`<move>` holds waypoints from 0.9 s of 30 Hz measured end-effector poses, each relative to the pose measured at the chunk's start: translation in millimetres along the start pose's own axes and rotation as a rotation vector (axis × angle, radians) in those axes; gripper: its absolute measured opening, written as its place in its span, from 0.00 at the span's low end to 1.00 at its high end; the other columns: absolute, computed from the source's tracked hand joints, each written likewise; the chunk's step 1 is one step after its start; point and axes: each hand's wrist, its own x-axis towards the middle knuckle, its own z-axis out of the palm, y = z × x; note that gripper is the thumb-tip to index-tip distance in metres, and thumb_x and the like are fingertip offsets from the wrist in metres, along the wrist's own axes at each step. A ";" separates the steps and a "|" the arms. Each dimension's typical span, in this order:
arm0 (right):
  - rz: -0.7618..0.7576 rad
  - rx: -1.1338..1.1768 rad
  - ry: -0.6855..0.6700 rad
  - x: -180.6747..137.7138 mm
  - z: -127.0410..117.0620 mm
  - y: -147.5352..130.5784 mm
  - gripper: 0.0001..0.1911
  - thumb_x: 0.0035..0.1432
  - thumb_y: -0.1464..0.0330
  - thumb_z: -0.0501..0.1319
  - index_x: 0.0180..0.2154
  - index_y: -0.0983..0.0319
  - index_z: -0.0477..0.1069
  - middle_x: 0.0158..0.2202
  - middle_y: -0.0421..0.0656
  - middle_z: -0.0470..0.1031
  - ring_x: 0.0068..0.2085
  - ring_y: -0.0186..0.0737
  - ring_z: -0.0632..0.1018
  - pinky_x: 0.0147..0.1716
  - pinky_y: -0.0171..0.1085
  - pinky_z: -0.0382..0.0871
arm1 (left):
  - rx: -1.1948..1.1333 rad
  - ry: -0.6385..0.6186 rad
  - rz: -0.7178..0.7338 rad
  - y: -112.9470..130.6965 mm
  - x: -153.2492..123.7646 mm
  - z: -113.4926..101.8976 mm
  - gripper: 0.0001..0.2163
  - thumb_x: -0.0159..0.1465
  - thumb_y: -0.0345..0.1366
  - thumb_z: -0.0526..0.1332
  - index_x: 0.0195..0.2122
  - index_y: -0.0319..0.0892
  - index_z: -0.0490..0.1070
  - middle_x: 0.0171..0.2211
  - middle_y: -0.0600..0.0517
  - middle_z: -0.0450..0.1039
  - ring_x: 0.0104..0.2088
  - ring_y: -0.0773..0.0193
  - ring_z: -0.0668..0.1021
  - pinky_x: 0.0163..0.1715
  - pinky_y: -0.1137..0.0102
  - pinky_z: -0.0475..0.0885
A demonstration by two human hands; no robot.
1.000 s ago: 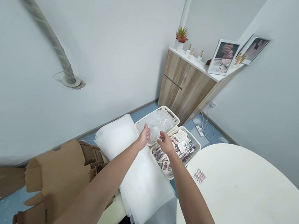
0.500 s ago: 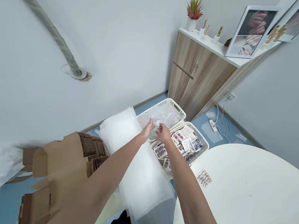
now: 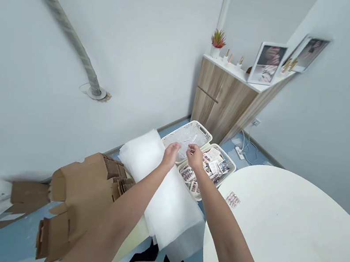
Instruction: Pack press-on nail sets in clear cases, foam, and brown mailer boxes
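Both of my hands reach over a white basket (image 3: 206, 136) holding clear plastic bags (image 3: 185, 136). My left hand (image 3: 171, 153) has its fingers pressed together at the basket's near side; whatever it grips is too small to make out. A little to its right, my right hand (image 3: 195, 156) is closed in a pinch, with a clear, shiny bit at the fingertips that looks like plastic. Under my right wrist stands a second white basket (image 3: 232, 164), filled with carded sets of press-on nails (image 3: 212, 166). A gap separates the two hands.
White foam sheets (image 3: 169, 206) are stacked below my left arm. Flattened cardboard boxes (image 3: 85, 187) lie to the left. A round white table (image 3: 286, 230) on the right bears a nail set (image 3: 233, 199). Behind stand a wooden cabinet (image 3: 224, 96) and a power strip (image 3: 239, 153).
The view has shifted, so the cabinet and picture frames appear lower and further left. My hands stay over the bag basket, slightly further apart from the right hand's turned fingers.
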 end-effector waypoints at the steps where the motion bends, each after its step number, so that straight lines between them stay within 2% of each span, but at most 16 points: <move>1: -0.006 0.036 0.012 -8.0 -6.8 -8.4 0.14 0.47 0.71 0.55 0.40 0.61 0.65 0.40 0.43 0.71 0.35 0.34 0.73 0.39 0.37 0.68 | 0.027 0.038 0.024 4.0 -5.3 -2.9 0.24 0.60 0.48 0.52 0.51 0.37 0.61 0.52 0.42 0.65 0.54 0.57 0.66 0.53 0.63 0.58; 3: -0.008 0.101 0.040 -26.5 -21.2 -24.0 0.15 0.47 0.69 0.56 0.40 0.60 0.65 0.40 0.43 0.71 0.33 0.33 0.73 0.37 0.37 0.69 | 0.072 0.072 0.050 12.5 -18.4 -9.0 0.24 0.57 0.44 0.57 0.53 0.40 0.60 0.54 0.42 0.61 0.53 0.58 0.66 0.51 0.65 0.61; 5: -0.005 0.165 0.071 -47.6 -35.8 -37.1 0.16 0.46 0.67 0.57 0.41 0.60 0.65 0.39 0.43 0.70 0.32 0.33 0.72 0.35 0.37 0.69 | 0.049 0.029 0.052 21.0 -35.4 -15.1 0.25 0.56 0.41 0.59 0.54 0.41 0.58 0.54 0.43 0.61 0.51 0.59 0.68 0.49 0.66 0.64; 10: 0.012 0.359 0.115 -108.9 -67.8 -56.7 0.19 0.44 0.65 0.60 0.42 0.60 0.63 0.36 0.42 0.71 0.31 0.33 0.73 0.32 0.36 0.70 | -0.097 -0.260 -0.020 36.2 -87.1 -24.6 0.22 0.53 0.42 0.61 0.48 0.39 0.66 0.40 0.46 0.72 0.39 0.61 0.75 0.39 0.67 0.68; 14: 0.061 0.457 0.205 -163.3 -85.8 -60.8 0.20 0.44 0.64 0.62 0.41 0.60 0.63 0.37 0.43 0.72 0.38 0.37 0.74 0.35 0.38 0.71 | -0.137 -0.485 -0.107 39.6 -120.7 -22.0 0.18 0.49 0.43 0.63 0.39 0.40 0.72 0.31 0.50 0.74 0.32 0.65 0.75 0.32 0.71 0.68; 18: 0.099 0.452 0.284 -221.4 -102.9 -57.6 0.19 0.49 0.61 0.60 0.42 0.59 0.62 0.45 0.46 0.70 0.43 0.40 0.74 0.40 0.41 0.70 | -0.174 -0.661 -0.183 35.7 -153.9 -8.3 0.17 0.48 0.43 0.65 0.38 0.40 0.72 0.29 0.51 0.73 0.30 0.67 0.75 0.30 0.73 0.67; 20: 0.097 0.429 0.259 -252.3 -112.8 -54.3 0.23 0.50 0.60 0.60 0.47 0.57 0.60 0.53 0.48 0.63 0.48 0.41 0.72 0.43 0.42 0.69 | -0.194 -0.724 -0.216 31.1 -175.2 0.2 0.17 0.48 0.44 0.64 0.38 0.41 0.71 0.29 0.51 0.73 0.30 0.68 0.75 0.31 0.73 0.68; 22: 0.084 0.419 0.206 -283.3 -122.8 -50.1 0.31 0.48 0.60 0.62 0.53 0.52 0.54 0.60 0.46 0.53 0.53 0.43 0.68 0.46 0.42 0.67 | -0.224 -0.783 -0.260 25.3 -197.9 8.3 0.17 0.49 0.44 0.64 0.38 0.42 0.71 0.31 0.51 0.73 0.30 0.68 0.75 0.32 0.72 0.68; 24: 0.074 0.410 0.171 -312.4 -131.6 -44.6 0.39 0.46 0.60 0.64 0.57 0.48 0.47 0.63 0.44 0.44 0.57 0.45 0.64 0.49 0.44 0.65 | -0.251 -0.834 -0.308 19.5 -218.6 16.0 0.17 0.49 0.44 0.64 0.38 0.41 0.70 0.31 0.51 0.73 0.31 0.69 0.75 0.32 0.72 0.69; 27: 0.073 0.389 0.182 -348.9 -142.9 -33.0 0.44 0.45 0.60 0.65 0.59 0.46 0.42 0.64 0.44 0.38 0.58 0.47 0.60 0.52 0.46 0.62 | -0.250 -0.890 -0.364 12.2 -242.2 29.4 0.17 0.49 0.43 0.65 0.38 0.41 0.70 0.30 0.51 0.72 0.30 0.69 0.74 0.32 0.73 0.68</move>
